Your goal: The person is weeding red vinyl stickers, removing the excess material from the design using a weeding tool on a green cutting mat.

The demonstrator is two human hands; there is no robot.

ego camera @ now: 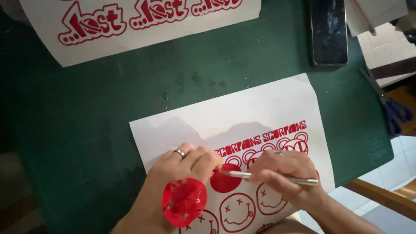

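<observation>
A white sheet point(242, 108) with red cut vinyl lettering, bear heads and round smiley faces lies on a dark green cutting mat point(86, 121). My left hand point(182, 167), with a ring, presses on the sheet and pinches at a solid red disc point(225, 182). A crumpled piece of peeled red vinyl point(184, 201) sticks to the left wrist. My right hand point(286, 173) grips a slim silver craft knife point(268, 177) like a pen, its tip at the disc's upper left edge next to the left fingertips.
A second white sheet point(143, 39) with red outlined lettering lies at the mat's top left. A black phone point(328, 32) rests at the top right. Blue-handled scissors point(392, 110) lie off the mat's right edge, above a tiled floor and a wooden table edge point(381, 197).
</observation>
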